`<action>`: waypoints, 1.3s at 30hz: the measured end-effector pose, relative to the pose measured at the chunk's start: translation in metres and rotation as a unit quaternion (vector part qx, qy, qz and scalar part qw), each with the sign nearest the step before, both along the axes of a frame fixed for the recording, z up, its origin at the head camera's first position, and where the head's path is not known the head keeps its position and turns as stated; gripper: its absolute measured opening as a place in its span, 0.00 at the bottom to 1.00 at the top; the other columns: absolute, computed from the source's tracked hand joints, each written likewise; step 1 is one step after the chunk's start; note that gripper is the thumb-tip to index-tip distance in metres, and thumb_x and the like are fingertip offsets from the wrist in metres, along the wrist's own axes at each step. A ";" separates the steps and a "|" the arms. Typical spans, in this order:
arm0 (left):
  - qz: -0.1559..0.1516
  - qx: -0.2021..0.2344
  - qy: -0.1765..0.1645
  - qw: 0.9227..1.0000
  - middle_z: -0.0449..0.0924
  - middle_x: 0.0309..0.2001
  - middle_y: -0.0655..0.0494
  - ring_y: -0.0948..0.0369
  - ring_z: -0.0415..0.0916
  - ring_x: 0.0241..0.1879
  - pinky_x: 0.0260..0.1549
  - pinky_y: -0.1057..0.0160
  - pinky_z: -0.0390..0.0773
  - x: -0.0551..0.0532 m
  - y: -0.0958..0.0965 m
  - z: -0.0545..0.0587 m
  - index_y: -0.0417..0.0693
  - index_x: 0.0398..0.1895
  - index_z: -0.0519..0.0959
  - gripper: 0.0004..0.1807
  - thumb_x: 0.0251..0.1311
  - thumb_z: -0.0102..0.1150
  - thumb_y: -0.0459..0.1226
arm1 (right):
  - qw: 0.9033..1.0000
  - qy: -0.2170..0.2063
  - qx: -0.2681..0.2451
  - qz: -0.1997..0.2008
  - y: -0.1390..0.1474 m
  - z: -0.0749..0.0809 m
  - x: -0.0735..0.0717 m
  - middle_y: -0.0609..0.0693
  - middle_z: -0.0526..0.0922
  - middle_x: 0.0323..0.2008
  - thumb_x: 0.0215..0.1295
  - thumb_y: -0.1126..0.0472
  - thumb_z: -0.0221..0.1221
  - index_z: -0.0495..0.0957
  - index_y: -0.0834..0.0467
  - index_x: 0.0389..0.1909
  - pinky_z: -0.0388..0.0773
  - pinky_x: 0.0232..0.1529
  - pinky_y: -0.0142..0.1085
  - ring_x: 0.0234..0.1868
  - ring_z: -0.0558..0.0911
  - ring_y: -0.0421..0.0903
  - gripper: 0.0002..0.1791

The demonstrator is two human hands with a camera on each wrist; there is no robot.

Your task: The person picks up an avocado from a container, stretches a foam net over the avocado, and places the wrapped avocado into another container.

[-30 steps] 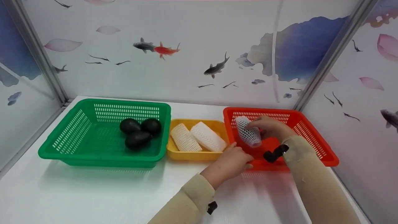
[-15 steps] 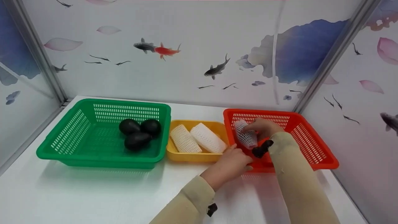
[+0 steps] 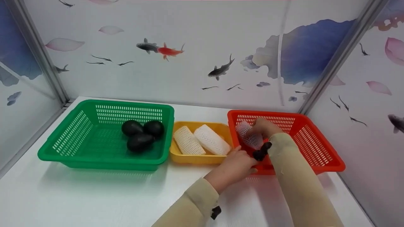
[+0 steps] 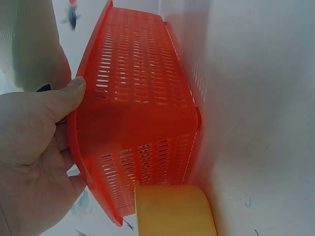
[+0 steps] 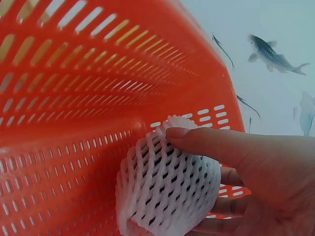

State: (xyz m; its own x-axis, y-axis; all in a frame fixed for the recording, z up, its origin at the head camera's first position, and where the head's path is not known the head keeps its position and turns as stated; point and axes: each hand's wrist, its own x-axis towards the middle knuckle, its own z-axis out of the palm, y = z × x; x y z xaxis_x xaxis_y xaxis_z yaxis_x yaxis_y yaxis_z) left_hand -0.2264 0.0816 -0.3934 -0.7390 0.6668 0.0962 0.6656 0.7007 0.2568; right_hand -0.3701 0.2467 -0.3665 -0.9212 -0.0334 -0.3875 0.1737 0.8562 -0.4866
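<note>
My right hand [image 3: 266, 127] grips a white foam net sleeve [image 5: 165, 184] inside the red basket [image 3: 315, 138], near its left wall. The thumb [image 5: 179, 135] lies across the netting and the other fingers go behind it. Something dark shows through the holes of the mesh. My left hand [image 3: 235, 164] holds the red basket's rim at its near left corner. In the left wrist view, that thumb [image 4: 74, 91] presses the outer wall while the fingers reach behind the rim.
Left of the red basket, a yellow tray [image 3: 197, 158] holds two pale foam net sleeves [image 3: 211, 140]. Farther left, a green basket [image 3: 104, 160] contains three black pear-shaped things [image 3: 140, 142]. All stand on a white table [image 3: 126, 195] with printed panels behind and at the sides.
My right hand has moved left and lower into the red basket with the foam net sleeve. The left hand stays on the rim.
</note>
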 end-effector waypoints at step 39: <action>-0.002 -0.047 0.049 0.998 0.84 0.44 0.67 0.63 0.73 0.55 0.68 0.57 0.55 0.001 0.003 0.000 0.64 0.52 0.84 0.16 0.62 0.59 0.52 | 0.986 0.055 0.076 0.137 -0.021 0.016 0.007 0.57 0.79 0.52 0.60 0.55 0.67 0.77 0.59 0.57 0.71 0.58 0.57 0.53 0.76 0.57 0.25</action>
